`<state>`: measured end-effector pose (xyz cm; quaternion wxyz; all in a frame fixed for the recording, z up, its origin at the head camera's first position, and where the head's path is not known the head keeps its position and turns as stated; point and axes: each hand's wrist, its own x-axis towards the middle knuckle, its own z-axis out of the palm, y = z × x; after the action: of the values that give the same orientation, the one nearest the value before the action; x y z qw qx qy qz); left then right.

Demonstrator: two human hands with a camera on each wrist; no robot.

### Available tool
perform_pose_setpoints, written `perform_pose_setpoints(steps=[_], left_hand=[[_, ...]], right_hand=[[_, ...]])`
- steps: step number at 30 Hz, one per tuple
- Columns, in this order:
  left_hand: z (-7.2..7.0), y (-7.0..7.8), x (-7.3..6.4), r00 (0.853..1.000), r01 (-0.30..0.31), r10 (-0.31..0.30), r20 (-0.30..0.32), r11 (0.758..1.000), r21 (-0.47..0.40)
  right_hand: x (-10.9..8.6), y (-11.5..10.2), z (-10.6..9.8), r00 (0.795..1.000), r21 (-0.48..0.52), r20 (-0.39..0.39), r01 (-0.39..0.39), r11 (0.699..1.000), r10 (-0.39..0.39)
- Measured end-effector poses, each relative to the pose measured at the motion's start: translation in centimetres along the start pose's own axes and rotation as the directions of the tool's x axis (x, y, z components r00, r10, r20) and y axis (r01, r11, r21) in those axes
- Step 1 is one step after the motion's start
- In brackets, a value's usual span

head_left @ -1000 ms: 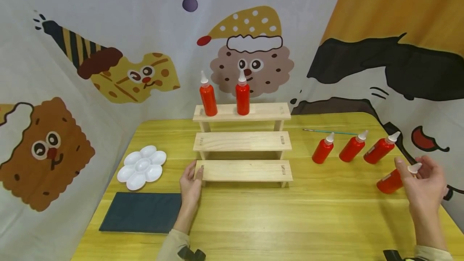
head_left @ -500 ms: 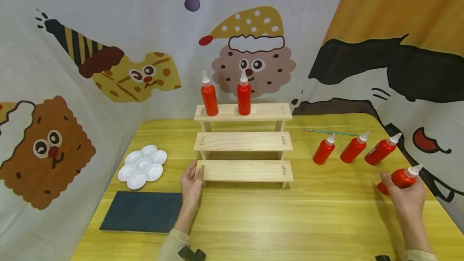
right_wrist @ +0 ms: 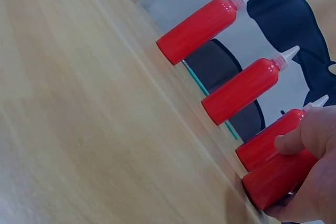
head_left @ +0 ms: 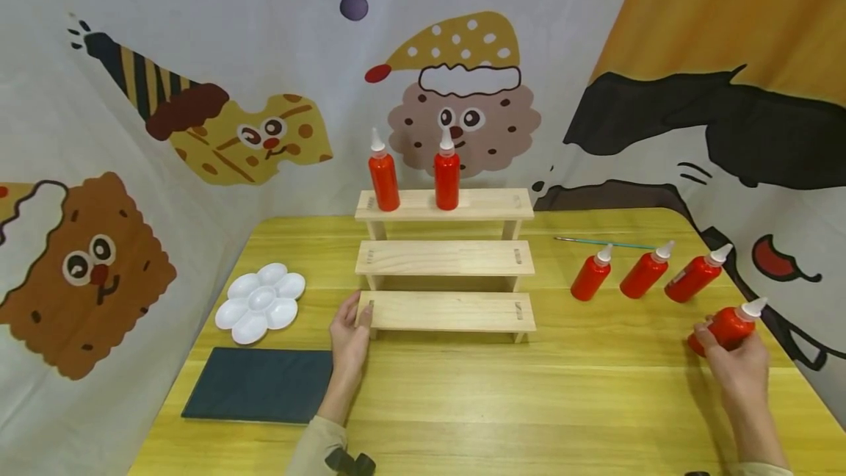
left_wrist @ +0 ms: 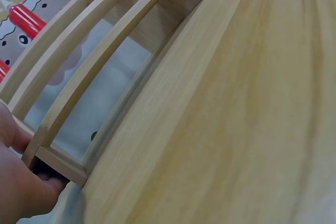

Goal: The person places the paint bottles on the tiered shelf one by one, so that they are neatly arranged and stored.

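At the right of the table my right hand [head_left: 740, 369] grips a red paint bottle [head_left: 729, 327] with a white pointed cap. In the right wrist view, thumb and fingers wrap this red bottle [right_wrist: 278, 182], its base close to the tabletop. My left hand [head_left: 349, 340] holds the left end of the lowest step of a three-tier wooden rack [head_left: 446, 311]. The left wrist view shows its thumb above and fingers below the rack's end [left_wrist: 60, 163]. Two more red bottles, one at the left [head_left: 384, 181] and one near the middle [head_left: 446, 181], stand on the top tier.
Three red bottles [head_left: 644, 274] stand in a row right of the rack, with a thin teal paintbrush [head_left: 604, 243] behind them. A white flower-shaped palette [head_left: 260, 303] and a dark flat board [head_left: 258, 386] lie on the left. A patterned cloth [head_left: 277, 13] hangs behind the table.
My right hand has moved left and closed round the nearest red bottle, from behind its cap to its body. The left hand stays at the rack's end.
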<state>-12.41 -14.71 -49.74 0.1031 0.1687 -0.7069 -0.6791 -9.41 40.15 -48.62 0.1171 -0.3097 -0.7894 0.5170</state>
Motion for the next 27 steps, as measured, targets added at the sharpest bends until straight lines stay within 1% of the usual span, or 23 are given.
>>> perform_pose_setpoints(steps=[3,5,7,10,12,14,20,27], left_hand=[[0.0,0.0,0.0,1.0,-0.001,0.001,0.004,1.0,0.01],[0.0,-0.1,0.0,1.0,-0.002,0.002,0.008,1.0,0.015],[-0.1,-0.2,0.1,1.0,-0.006,0.006,0.008,1.0,0.021],[-0.2,-0.2,0.1,1.0,-0.007,0.007,0.003,1.0,0.022],[-0.2,-0.3,0.1,1.0,-0.009,0.009,-0.001,1.0,0.024],[-0.2,-0.3,0.2,1.0,-0.004,0.004,-0.002,1.0,0.025],[-0.2,-0.4,0.3,1.0,0.001,-0.001,0.0,1.0,0.011],[-0.2,-0.5,0.4,1.0,-0.001,0.001,0.001,1.0,0.003]], right_hand=[[-0.1,-0.3,-0.2,1.0,0.013,0.009,0.002,1.0,-0.002],[-0.2,-0.7,-0.5,1.0,0.042,0.013,0.023,0.999,-0.023],[-0.3,-1.2,-0.7,0.998,0.047,0.013,0.061,0.997,-0.061],[-0.4,-2.3,-1.1,0.995,0.049,0.032,0.097,0.994,-0.099],[-0.6,-3.1,-1.3,0.991,0.011,0.045,0.122,0.992,-0.123],[-0.6,-4.0,-1.5,0.989,-0.003,0.054,0.137,0.991,-0.137],[-0.9,-6.8,-1.2,0.98,-0.077,0.066,0.195,0.978,-0.19],[-1.9,-10.3,-0.5,0.955,-0.075,0.115,0.281,0.957,-0.272]])
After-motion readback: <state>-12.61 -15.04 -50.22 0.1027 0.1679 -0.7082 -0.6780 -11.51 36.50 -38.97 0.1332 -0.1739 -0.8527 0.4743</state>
